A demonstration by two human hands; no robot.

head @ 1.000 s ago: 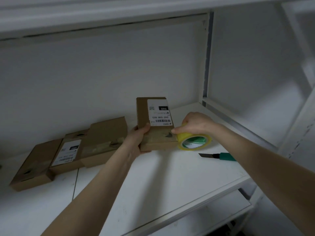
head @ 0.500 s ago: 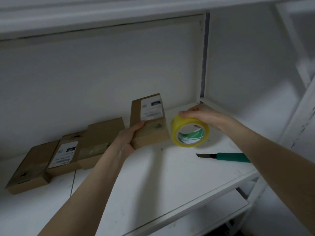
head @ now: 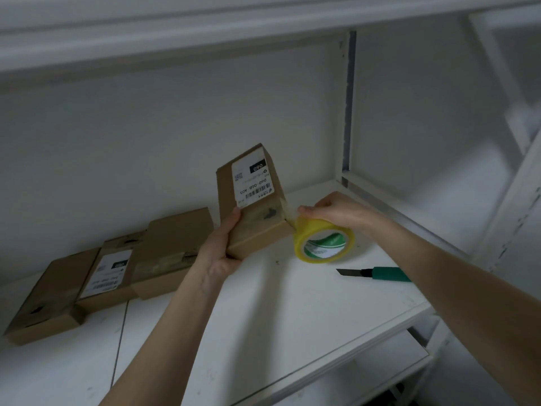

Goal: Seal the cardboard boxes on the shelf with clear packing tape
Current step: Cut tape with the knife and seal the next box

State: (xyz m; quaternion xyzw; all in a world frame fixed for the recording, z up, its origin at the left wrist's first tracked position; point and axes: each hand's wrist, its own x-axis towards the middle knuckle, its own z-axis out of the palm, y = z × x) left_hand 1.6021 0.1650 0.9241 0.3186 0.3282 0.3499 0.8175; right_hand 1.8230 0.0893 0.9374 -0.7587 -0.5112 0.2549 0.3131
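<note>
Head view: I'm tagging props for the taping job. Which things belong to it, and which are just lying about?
Job: labelled box in the left hand; tape roll in the right hand; three boxes lying on the shelf.
Lying about: green-handled knife, untouched on the shelf.

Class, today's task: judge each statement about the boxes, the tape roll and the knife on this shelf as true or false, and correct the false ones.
1. The left hand grips a labelled box, held tilted. True.
2. The tape roll lies untouched. False: the right hand grips it at the labelled box's right edge.
3. The knife has a red handle. False: its handle is green, and it lies on the shelf.
4. Three more boxes lie together at the left of the shelf. True.
</note>
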